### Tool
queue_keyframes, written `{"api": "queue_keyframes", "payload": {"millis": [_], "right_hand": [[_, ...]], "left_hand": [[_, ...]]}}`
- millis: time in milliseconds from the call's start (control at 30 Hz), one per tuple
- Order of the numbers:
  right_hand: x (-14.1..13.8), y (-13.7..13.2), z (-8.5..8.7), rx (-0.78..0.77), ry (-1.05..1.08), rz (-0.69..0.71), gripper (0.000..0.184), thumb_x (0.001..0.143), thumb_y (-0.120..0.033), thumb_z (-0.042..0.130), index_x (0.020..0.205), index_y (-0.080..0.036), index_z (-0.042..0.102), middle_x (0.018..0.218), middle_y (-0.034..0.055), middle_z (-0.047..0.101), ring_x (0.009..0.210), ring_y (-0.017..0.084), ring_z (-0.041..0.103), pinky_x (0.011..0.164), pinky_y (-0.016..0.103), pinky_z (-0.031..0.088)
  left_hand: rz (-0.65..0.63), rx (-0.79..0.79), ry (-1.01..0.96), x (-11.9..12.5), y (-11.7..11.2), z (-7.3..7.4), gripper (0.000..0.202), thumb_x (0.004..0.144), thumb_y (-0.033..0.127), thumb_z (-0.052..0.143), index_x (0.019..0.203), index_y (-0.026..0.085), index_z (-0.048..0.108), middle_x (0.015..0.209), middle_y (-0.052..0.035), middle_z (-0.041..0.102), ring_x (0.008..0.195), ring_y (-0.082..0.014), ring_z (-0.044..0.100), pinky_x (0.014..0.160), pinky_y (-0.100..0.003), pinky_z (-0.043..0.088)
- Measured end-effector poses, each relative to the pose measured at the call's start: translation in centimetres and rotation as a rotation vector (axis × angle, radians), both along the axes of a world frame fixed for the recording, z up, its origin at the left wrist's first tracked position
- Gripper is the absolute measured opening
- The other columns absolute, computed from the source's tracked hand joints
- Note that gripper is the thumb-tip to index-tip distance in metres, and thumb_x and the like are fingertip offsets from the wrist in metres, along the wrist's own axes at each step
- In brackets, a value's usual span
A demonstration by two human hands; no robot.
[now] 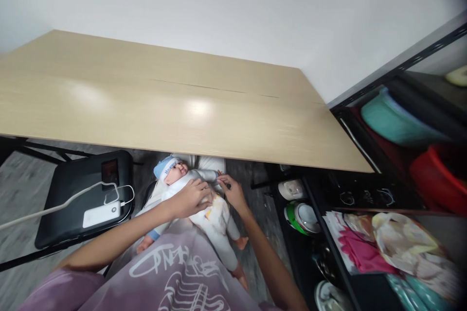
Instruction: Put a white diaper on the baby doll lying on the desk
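A baby doll (182, 185) lies on its back across my lap, its head to the left under the table edge. It wears a white outfit with blue cuffs and a blue and white cap (168, 167). My left hand (191, 198) is on the doll's torso, its fingers curled against the outfit; the fingertips are partly hidden. At the doll's far arm, my right hand (232, 190) has thumb and forefinger together at the sleeve cuff (218, 173). A white cloth with orange marks (218, 211) covers the doll's hips.
A wooden table (175, 102) spans the area ahead, above the doll's head. To the left, a black stool (69, 194) bears a white power bank (101, 215) with a cable. Shelves at right hold a teal basin (396, 119), a red basin (438, 177) and folded cloths (365, 248).
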State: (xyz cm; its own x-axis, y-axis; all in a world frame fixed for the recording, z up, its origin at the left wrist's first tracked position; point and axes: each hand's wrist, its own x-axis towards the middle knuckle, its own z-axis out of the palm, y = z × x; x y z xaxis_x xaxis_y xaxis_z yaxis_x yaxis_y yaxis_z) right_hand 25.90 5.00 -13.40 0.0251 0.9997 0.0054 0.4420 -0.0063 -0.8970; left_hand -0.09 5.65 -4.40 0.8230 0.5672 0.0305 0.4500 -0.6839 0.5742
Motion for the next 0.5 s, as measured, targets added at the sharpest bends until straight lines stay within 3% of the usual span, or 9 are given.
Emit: {"api": "queue_keyframes", "payload": {"millis": [100, 167, 233, 300, 367, 433, 500], "right_hand": [[-0.7, -0.3, 2.0, 0.052, -0.027, 0.084, 0.03, 0.106, -0.05, 0.068, 0.113, -0.024, 0.082, 0.117, 0.0127, 0.085, 0.115, 0.031, 0.079, 0.113, 0.05, 0.06], [-1.7, -1.0, 3.8, 0.099, -0.04, 0.266, 0.027, 0.11, -0.041, 0.066, 0.126, -0.027, 0.083, 0.13, 0.0112, 0.082, 0.129, 0.03, 0.075, 0.122, 0.049, 0.055], [-2.7, -1.8, 5.6, 0.116, -0.055, 0.441, 0.03, 0.112, -0.037, 0.064, 0.136, -0.029, 0.08, 0.138, 0.0105, 0.079, 0.133, 0.028, 0.073, 0.122, 0.046, 0.055], [-3.3, -2.5, 6.9, 0.102, -0.089, 0.5, 0.028, 0.113, -0.038, 0.065, 0.133, -0.028, 0.081, 0.132, 0.01, 0.08, 0.125, 0.027, 0.075, 0.114, 0.042, 0.057], [-2.7, -3.3, 7.8, 0.067, -0.142, 0.474, 0.026, 0.114, -0.043, 0.064, 0.117, -0.027, 0.084, 0.114, 0.0077, 0.083, 0.11, 0.027, 0.077, 0.103, 0.039, 0.058], [-1.0, -4.3, 8.3, -0.022, -0.167, 0.443, 0.038, 0.116, -0.048, 0.059, 0.099, -0.026, 0.084, 0.092, 0.0041, 0.082, 0.089, 0.025, 0.075, 0.088, 0.036, 0.056], [1.4, -5.6, 8.5, -0.179, -0.145, 0.422, 0.054, 0.118, -0.055, 0.049, 0.09, -0.025, 0.084, 0.078, 0.0023, 0.077, 0.072, 0.022, 0.07, 0.072, 0.033, 0.05]], "left_hand": [[-0.041, -0.018, -0.021, -0.5, -0.1, 1.5, 0.021, 0.118, 0.037, 0.06, 0.115, 0.02, 0.072, 0.119, -0.0104, 0.075, 0.113, -0.0285, 0.063, 0.098, -0.042, 0.045], [-0.099, -0.089, -0.049, -1.7, -0.6, 3.1, 0.023, 0.121, 0.038, 0.055, 0.118, 0.022, 0.071, 0.12, -0.0093, 0.077, 0.113, -0.0279, 0.065, 0.1, -0.041, 0.046], [-0.164, -0.203, -0.043, -3.3, -1.3, 4.8, 0.018, 0.119, 0.035, 0.057, 0.119, 0.024, 0.071, 0.119, -0.0066, 0.08, 0.109, -0.0262, 0.069, 0.099, -0.039, 0.048], [-0.23, -0.316, 0.013, -4.6, -1.7, 5.8, 0.009, 0.112, 0.029, 0.065, 0.113, 0.025, 0.074, 0.111, -0.0033, 0.083, 0.1, -0.0246, 0.073, 0.092, -0.037, 0.051], [-0.304, -0.413, 0.075, -4.9, -1.6, 6.0, 0.005, 0.106, 0.026, 0.071, 0.107, 0.025, 0.076, 0.098, -0.001, 0.084, 0.087, -0.0228, 0.075, 0.081, -0.034, 0.051], [-0.369, -0.447, 0.102, -3.8, -0.9, 5.3, 0.01, 0.108, 0.031, 0.07, 0.111, 0.026, 0.077, 0.084, 0.0009, 0.082, 0.074, -0.0204, 0.074, 0.075, -0.032, 0.052], [-0.364, -0.343, 0.119, -1.0, 0.2, 4.2, 0.022, 0.114, 0.041, 0.064, 0.118, 0.025, 0.078, 0.077, -0.0002, 0.08, 0.072, -0.0209, 0.075, 0.082, -0.033, 0.056]]}}
